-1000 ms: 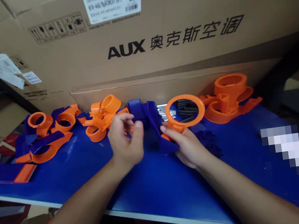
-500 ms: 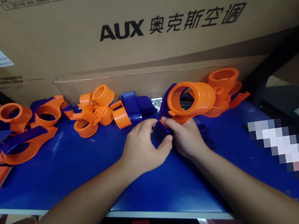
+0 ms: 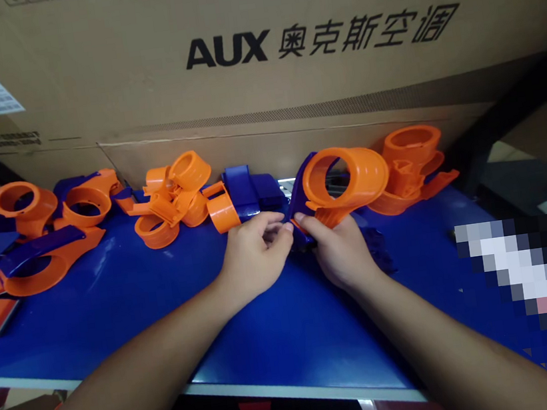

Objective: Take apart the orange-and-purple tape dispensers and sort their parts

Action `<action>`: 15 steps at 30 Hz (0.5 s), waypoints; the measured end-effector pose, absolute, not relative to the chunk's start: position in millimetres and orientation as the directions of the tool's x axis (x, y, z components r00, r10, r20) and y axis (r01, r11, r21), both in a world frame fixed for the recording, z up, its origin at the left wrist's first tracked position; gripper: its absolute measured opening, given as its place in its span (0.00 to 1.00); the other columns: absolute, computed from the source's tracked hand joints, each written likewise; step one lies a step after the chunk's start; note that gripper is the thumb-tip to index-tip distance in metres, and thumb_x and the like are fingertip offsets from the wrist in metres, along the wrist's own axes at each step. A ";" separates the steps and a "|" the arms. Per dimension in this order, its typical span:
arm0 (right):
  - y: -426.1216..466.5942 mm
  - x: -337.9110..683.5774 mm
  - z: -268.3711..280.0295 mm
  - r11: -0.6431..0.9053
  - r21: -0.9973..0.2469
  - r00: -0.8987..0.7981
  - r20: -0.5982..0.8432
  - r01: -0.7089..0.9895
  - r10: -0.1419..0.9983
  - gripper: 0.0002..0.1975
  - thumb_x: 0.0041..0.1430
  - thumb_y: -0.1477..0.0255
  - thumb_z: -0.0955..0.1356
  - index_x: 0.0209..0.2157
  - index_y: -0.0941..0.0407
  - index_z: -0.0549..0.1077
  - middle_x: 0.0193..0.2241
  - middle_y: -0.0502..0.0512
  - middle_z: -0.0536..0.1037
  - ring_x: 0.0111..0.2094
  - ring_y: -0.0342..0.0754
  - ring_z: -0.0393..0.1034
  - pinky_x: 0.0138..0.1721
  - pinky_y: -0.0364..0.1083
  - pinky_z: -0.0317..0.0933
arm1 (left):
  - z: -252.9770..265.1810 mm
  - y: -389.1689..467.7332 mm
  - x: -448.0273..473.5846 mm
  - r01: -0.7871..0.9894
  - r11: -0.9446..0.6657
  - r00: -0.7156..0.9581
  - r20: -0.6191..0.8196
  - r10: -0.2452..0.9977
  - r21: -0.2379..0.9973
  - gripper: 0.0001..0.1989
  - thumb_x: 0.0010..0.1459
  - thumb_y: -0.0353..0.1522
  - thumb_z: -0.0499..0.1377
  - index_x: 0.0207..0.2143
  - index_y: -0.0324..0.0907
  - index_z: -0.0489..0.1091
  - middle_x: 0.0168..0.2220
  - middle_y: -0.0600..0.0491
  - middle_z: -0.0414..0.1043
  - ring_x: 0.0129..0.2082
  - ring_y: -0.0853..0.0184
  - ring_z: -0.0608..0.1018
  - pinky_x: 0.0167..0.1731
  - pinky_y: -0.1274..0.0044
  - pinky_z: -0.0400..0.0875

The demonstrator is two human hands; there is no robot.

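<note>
My right hand grips a tape dispenser by its handle, thumb on top. The dispenser has an orange ring and a blue plate on its left side. My left hand is at the dispenser's left end, thumb and fingers pinched together at the edge of the blue part. The exact spot between its fingertips is partly hidden. Behind the held dispenser stand orange ring parts. Left of it lie blue parts and an orange ring piece.
Several orange ring parts lie in a pile at the back of the blue shelf. More orange and blue dispensers are at the left. A large cardboard box closes off the back. A blurred-out patch covers something at the right.
My left hand has drawn its thumb and fingers together and shifted slightly left and up. My right hand keeps its hold on the dispenser, almost unmoved.
</note>
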State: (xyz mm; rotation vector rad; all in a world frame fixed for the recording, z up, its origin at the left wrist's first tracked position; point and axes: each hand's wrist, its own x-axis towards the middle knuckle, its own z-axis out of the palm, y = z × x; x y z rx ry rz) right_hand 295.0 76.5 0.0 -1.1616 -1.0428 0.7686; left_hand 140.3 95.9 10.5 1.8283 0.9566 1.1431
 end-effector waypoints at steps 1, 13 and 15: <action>75.9 294.8 1.2 0.253 -0.966 0.351 0.254 0.049 0.901 0.10 0.53 0.68 0.75 0.34 0.55 0.72 0.31 0.49 0.74 0.32 0.46 0.66 0.37 0.47 0.63 | 10.9 97.9 139.3 0.197 -0.422 0.330 0.346 0.878 0.885 0.10 0.63 0.34 0.60 0.44 0.41 0.77 0.38 0.50 0.82 0.36 0.67 0.83 0.37 0.76 0.78; 67.1 288.8 5.3 0.199 -0.949 0.374 0.282 0.246 0.883 0.10 0.52 0.70 0.74 0.37 0.54 0.74 0.28 0.50 0.76 0.30 0.48 0.69 0.34 0.48 0.64 | 14.8 109.6 130.4 0.444 -0.663 0.610 0.338 0.717 0.603 0.05 0.65 0.31 0.54 0.36 0.42 0.68 0.31 0.51 0.76 0.31 0.63 0.78 0.30 0.75 0.67; 67.4 290.8 0.6 0.198 -0.950 0.369 0.278 0.240 0.887 0.10 0.52 0.69 0.74 0.37 0.55 0.74 0.29 0.51 0.77 0.31 0.49 0.71 0.35 0.48 0.65 | 13.2 109.7 130.8 0.455 -0.681 0.636 0.326 0.699 0.574 0.04 0.65 0.32 0.52 0.38 0.42 0.66 0.33 0.48 0.76 0.33 0.60 0.79 0.30 0.73 0.68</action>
